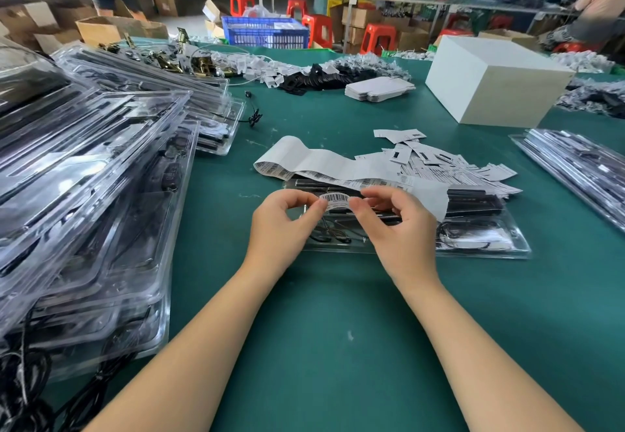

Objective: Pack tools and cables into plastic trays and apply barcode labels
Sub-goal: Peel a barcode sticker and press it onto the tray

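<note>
Both of my hands are up over the green table, meeting at mid-scene. Left hand and right hand each pinch one end of a single barcode label, thumb against forefinger; the label bows upward between them, bars facing me. The other fingers of both hands are loosely curled and hold nothing else.

Directly under the hands lies a clear plastic tray, flat on the table, long side running left to right. Inside it I see black tools along the far side and a thin black cable coiled in the near right part. The label is above the tray's left part; I cannot tell whether it touches the plastic.

A strip of label backing trails from the tray's far edge toward the far left, curling at its end, with a row of barcodes along its near edge. Just right of it, a loose heap of small white packets spreads over the tray's far right side.

Left of me: a tall leaning stack of filled trays, cables spilling out at the near end. Right edge: another stack of trays. Far right, a white box. Beyond the table, a blue crate and red stools.
</note>
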The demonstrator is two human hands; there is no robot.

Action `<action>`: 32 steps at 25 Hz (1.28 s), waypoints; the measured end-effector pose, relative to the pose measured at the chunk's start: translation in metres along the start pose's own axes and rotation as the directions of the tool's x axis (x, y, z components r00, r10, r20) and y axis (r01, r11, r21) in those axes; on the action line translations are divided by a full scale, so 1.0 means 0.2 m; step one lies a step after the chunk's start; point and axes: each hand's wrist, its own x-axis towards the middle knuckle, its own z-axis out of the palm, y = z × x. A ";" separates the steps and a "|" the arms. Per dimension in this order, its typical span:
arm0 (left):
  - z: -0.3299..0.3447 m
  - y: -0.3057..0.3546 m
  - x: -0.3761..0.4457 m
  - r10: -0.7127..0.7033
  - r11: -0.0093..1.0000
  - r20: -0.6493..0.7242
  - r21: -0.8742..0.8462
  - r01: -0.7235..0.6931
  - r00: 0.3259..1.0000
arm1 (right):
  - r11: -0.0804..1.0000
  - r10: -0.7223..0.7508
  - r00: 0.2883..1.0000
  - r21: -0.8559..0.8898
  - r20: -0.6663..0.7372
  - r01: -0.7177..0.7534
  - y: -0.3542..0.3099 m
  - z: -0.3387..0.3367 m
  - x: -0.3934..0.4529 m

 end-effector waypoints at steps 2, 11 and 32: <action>-0.01 0.00 0.00 0.011 1.000 0.016 0.017 -0.011 1.000 | 0.999 -0.034 0.999 -0.032 -0.008 0.033 -0.01 0.01 -0.01; -0.01 0.01 -0.01 0.025 0.999 0.101 0.045 -0.030 0.995 | 0.991 0.123 0.991 -0.037 -0.055 -0.125 0.03 0.01 0.00; 0.04 -0.05 -0.03 -0.001 0.931 -0.030 0.366 0.012 1.000 | 0.886 0.202 0.979 -0.431 0.028 -0.171 0.07 0.06 -0.01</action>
